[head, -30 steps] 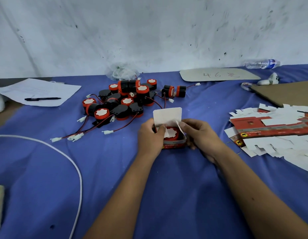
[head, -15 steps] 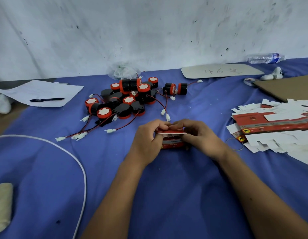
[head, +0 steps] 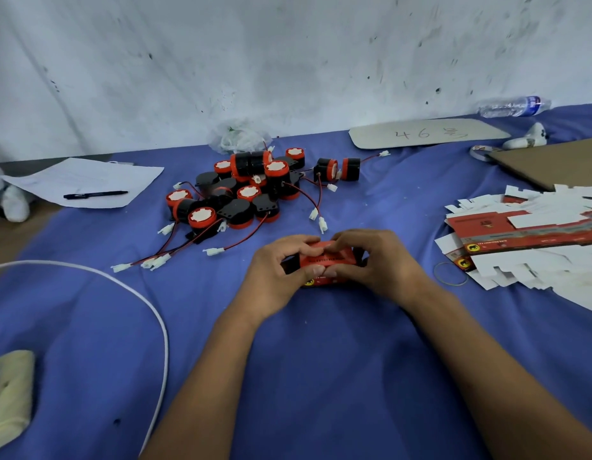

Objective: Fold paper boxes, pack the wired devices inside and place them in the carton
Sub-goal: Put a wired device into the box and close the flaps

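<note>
While it sits on the blue cloth [head: 321,376] near the middle of the table, the small red box [head: 328,260] is held from both sides, its top flap lying flat over it. The left hand [head: 278,273] grips the box's left end, fingers curled over the top and thumb against the near face. The right hand [head: 374,260] grips the right end the same way, its fingertips meeting those of the left above the flap.

Just beyond the hands lies a heap of black and red wired devices [head: 251,190], their thin red and black leads trailing toward the hands and ending in small white plugs [head: 215,251]. To the right, a loose stack of flat unfolded boxes [head: 527,240], red and white, spreads across the cloth, with a rubber band [head: 450,274] beside its near left edge. A brown cardboard sheet [head: 553,164] lies behind that stack. Farther back are a pale card with handwriting [head: 427,134] and a plastic bottle [head: 513,106] on its side against the wall. On the left, a pen [head: 95,194] rests on a sheet of paper [head: 85,180], and a white cable [head: 162,327] curves across the cloth.
</note>
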A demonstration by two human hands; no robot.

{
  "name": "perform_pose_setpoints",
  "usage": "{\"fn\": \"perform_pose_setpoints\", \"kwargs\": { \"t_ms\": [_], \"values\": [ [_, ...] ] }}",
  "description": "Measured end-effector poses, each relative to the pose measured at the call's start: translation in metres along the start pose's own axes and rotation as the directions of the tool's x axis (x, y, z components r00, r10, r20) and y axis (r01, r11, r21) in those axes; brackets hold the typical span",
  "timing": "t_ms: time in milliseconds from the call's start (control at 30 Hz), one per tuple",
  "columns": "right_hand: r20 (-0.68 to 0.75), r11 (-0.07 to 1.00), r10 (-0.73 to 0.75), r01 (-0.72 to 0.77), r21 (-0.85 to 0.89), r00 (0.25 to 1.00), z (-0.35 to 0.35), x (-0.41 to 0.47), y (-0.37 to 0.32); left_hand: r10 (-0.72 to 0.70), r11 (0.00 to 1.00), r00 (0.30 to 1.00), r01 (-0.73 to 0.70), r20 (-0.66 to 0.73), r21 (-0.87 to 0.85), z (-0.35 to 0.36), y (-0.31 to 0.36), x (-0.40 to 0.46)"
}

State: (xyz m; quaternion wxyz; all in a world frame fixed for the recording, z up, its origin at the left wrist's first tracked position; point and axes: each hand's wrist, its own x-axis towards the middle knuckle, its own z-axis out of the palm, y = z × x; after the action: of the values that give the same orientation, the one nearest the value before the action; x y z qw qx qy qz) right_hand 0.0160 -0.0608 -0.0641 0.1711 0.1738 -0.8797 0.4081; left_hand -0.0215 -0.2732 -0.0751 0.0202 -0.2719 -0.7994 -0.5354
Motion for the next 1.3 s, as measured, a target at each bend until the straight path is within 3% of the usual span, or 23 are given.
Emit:
{"fn": "perform_pose_setpoints", "kwargs": {
  "t_ms": [233, 367, 533, 767, 933, 1067, 1167, 1300],
  "values": [
    [0.042, 0.991, -0.057, 0.061, -0.116, 0.998, -0.001, -0.006, 0.002, -0.006, 1.000, 0.989, 0.006, 0.151, 0.005, -0.010, 0.000, 0.001],
    [-0.035, 0.997, -0.063, 0.061, -0.053, 0.997, 0.000, -0.007, 0.000, 0.017, 0.999, 0.994, -0.022, 0.105, 0.043, -0.008, 0.002, 0.002],
    [-0.020, 0.994, 0.055, -0.056, -0.090, 0.998, 0.010, -0.007, -0.009, 0.014, 0.999, 0.997, -0.017, 0.077, 0.047, -0.006, 0.003, 0.003],
    [0.046, 0.981, 0.179, -0.182, 0.065, 0.983, 0.015, -0.008, -0.014, -0.008, 1.000, 0.996, 0.009, 0.086, -0.017, -0.007, 0.002, 0.004],
    [0.105, 0.984, 0.176, -0.178, 0.010, 0.979, 0.015, -0.010, -0.014, -0.056, 0.953, 0.997, 0.071, 0.057, -0.296, -0.005, 0.004, -0.001],
    [-0.043, 0.993, 0.093, -0.089, 0.082, 0.995, 0.015, -0.014, -0.015, -0.081, 0.925, 0.997, 0.076, 0.002, -0.371, -0.002, 0.002, -0.002],
    [-0.187, 0.939, 0.177, -0.109, 0.327, 0.966, 0.012, -0.013, -0.012, -0.051, 0.950, 0.998, 0.042, -0.020, -0.309, 0.001, 0.003, 0.000],
    [-0.224, 0.916, 0.215, -0.118, 0.383, 0.951, 0.013, -0.011, -0.004, 0.002, 0.970, 1.000, -0.010, -0.031, -0.241, 0.002, 0.002, 0.001]
  ]
}}
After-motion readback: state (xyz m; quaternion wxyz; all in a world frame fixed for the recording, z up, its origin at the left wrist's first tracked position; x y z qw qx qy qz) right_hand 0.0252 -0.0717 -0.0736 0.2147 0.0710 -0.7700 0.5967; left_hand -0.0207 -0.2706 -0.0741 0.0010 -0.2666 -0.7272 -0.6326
